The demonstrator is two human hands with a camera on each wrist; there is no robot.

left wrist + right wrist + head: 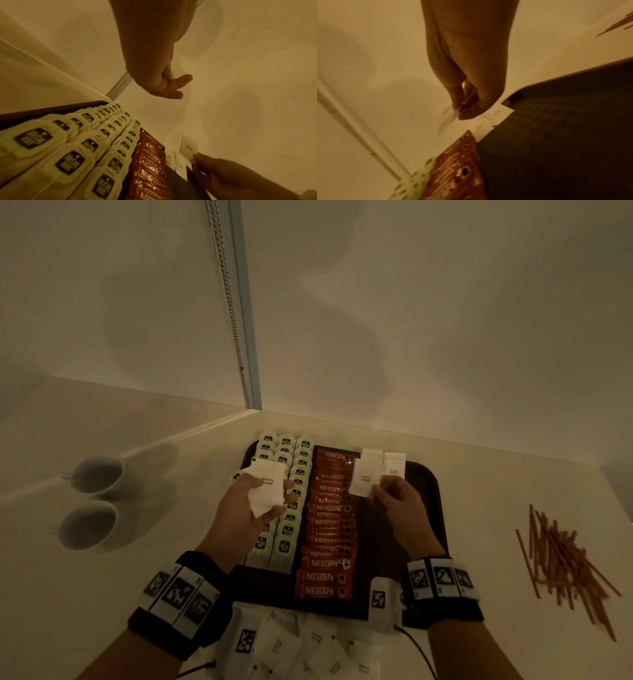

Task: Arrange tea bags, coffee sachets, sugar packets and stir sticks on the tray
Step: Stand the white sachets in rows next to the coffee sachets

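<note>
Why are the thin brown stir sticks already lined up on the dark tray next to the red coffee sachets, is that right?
Not quite. The thin brown stir sticks are not on the dark tray; the head view shows them in a loose pile on the white counter to its right. The red coffee sachets are on the tray, in a column.

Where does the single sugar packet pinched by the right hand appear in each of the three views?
Head: sugar packet right of centre, above the tray's far end, pinched by the right hand.
Left wrist: lower right, above that hand's fingertips.
Right wrist: centre, under the fingertips.
Shared landmark: the red Nescafe sachets beside it.
</note>
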